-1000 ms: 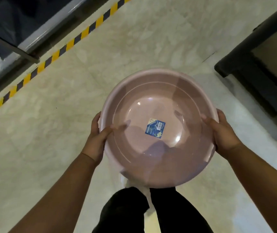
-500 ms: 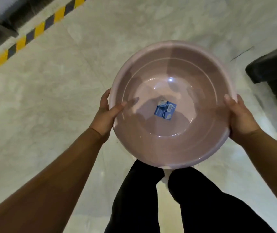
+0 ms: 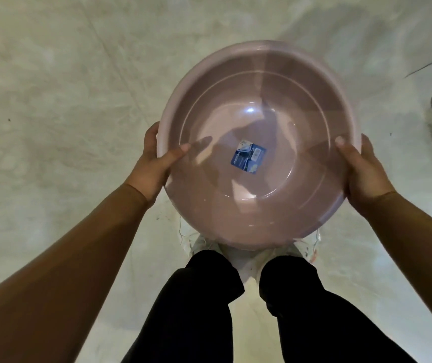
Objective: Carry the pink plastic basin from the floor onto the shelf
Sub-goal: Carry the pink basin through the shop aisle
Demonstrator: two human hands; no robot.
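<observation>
The basin [image 3: 259, 142] hangs above the feet, off the floor [image 3: 65, 100]; left hand [image 3: 154, 163] and right hand [image 3: 364, 171] clamp opposite rims, thumbs inside; since a second ago the striped edge has left view, so carrying proceeds; no shelf visible.

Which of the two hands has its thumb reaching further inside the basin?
The left hand: its thumb lies well over the pink basin rim, while the right hand only hooks the edge.

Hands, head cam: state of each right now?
Left hand: closed on the left rim of the pink basin, thumb inside.
Right hand: closed on the basin's right rim, thumb inside.
</observation>
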